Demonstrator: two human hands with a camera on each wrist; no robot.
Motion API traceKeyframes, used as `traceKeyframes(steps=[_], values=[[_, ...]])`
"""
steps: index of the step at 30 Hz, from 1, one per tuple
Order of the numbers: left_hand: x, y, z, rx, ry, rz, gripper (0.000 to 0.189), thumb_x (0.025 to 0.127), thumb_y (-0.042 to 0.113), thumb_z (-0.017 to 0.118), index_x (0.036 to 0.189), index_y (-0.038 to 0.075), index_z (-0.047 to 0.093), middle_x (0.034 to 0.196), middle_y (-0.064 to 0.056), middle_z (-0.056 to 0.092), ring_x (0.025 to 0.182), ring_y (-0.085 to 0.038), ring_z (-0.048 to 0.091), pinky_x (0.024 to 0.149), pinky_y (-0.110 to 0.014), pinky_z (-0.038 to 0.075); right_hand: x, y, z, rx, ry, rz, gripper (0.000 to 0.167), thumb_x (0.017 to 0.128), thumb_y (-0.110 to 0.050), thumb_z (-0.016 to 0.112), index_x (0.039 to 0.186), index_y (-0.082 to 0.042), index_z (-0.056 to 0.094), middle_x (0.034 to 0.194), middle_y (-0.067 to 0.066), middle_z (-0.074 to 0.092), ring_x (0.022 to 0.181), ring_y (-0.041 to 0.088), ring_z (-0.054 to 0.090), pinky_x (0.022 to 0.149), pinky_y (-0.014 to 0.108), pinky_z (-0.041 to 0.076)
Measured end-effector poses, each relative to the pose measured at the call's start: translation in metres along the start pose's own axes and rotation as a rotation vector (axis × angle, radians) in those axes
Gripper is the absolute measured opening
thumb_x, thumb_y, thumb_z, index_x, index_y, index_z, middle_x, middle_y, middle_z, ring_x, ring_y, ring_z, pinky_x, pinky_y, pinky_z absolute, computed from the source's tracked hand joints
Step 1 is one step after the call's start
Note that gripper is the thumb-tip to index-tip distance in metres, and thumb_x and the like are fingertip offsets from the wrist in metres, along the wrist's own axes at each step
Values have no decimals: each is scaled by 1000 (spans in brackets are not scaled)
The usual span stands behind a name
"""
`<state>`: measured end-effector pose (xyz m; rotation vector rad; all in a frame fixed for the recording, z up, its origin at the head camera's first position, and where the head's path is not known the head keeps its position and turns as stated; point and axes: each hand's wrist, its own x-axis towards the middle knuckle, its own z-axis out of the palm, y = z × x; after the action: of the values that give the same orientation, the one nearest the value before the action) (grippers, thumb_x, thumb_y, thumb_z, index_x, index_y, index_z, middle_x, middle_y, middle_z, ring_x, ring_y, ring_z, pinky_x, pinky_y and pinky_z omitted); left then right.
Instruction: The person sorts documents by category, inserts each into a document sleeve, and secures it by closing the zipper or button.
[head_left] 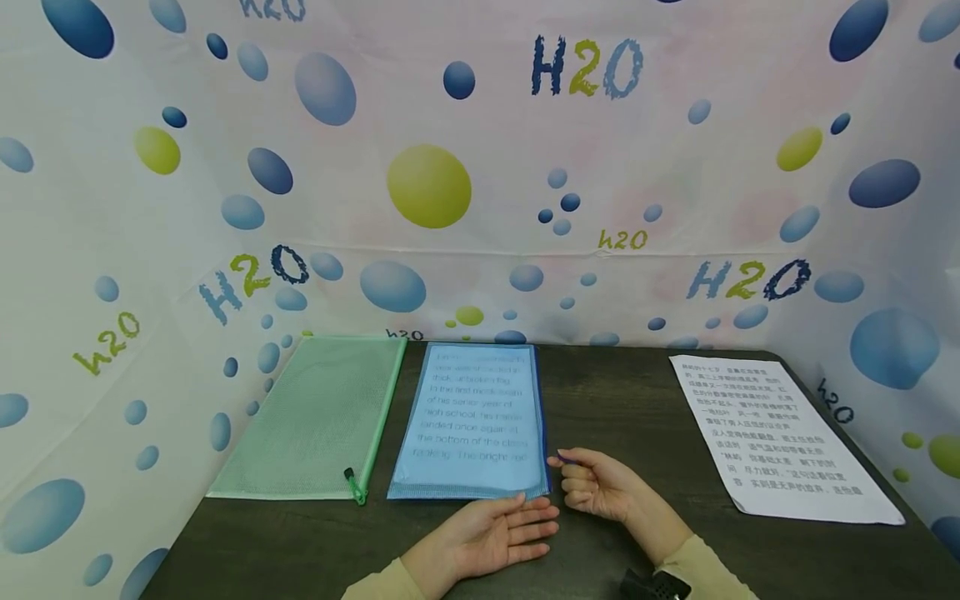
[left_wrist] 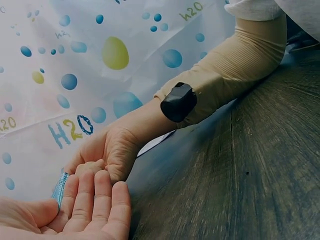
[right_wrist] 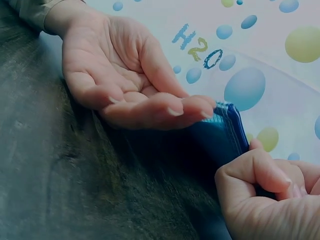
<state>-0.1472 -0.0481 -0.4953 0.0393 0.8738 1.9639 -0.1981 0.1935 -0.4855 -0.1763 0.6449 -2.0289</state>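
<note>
A blue mesh zip bag [head_left: 471, 417] with a printed English sheet inside lies on the table in the head view. My left hand [head_left: 491, 533], palm up, pinches its lower right corner between thumb and index finger; the other fingers extend. In the left wrist view the blue corner [left_wrist: 61, 192] stands between that thumb and index finger. Beside the bag's right edge my right hand [head_left: 603, 485] has its fingers curled, pinching a small dark blue zipper pull [head_left: 566, 459]. The right wrist view shows the bag's dark blue zipper edge [right_wrist: 239, 127] leading toward the right hand, which mostly hides the pull.
To the left lies a green mesh zip bag [head_left: 322, 417] with a green zipper pull [head_left: 356, 487]. A white sheet of Chinese text [head_left: 780, 437] lies at the right of the dark wooden table [head_left: 615, 392]. A patterned curtain [head_left: 510, 125] encloses the back and sides.
</note>
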Motion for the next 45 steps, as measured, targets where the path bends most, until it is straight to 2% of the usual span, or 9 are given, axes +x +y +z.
traceKeyframes(steps=[10, 27, 38, 45], values=[[-1, 0, 1, 8, -2, -4, 49, 104, 31, 44, 143, 0, 43, 127, -4, 65, 121, -16, 60, 116, -41, 34, 10, -11, -5, 4, -14, -10, 44, 107, -19, 16, 104, -7, 57, 63, -8, 7, 55, 4, 9, 58, 18, 12], [0, 0, 2, -7, 11, -18, 51, 103, 31, 45, 144, 0, 41, 130, -5, 63, 123, -17, 58, 117, -41, 33, 24, -27, -10, 29, 118, -61, 43, 107, -19, 19, 100, -6, 59, 63, -9, 10, 56, 5, 8, 58, 20, 11], [-1, 0, 1, -5, 9, -17, 50, 103, 31, 45, 143, 1, 42, 128, -4, 64, 123, -17, 59, 117, -41, 32, 32, -33, -13, 39, 133, -98, 44, 107, -19, 18, 99, -5, 59, 62, -9, 9, 55, 4, 8, 58, 18, 11], [0, 0, 0, -13, 9, -14, 52, 103, 31, 45, 144, 0, 40, 129, -5, 64, 124, -18, 58, 117, -42, 31, 38, -39, -14, 93, 186, -92, 42, 107, -20, 20, 98, -3, 58, 62, -10, 11, 55, 3, 10, 56, 18, 12]])
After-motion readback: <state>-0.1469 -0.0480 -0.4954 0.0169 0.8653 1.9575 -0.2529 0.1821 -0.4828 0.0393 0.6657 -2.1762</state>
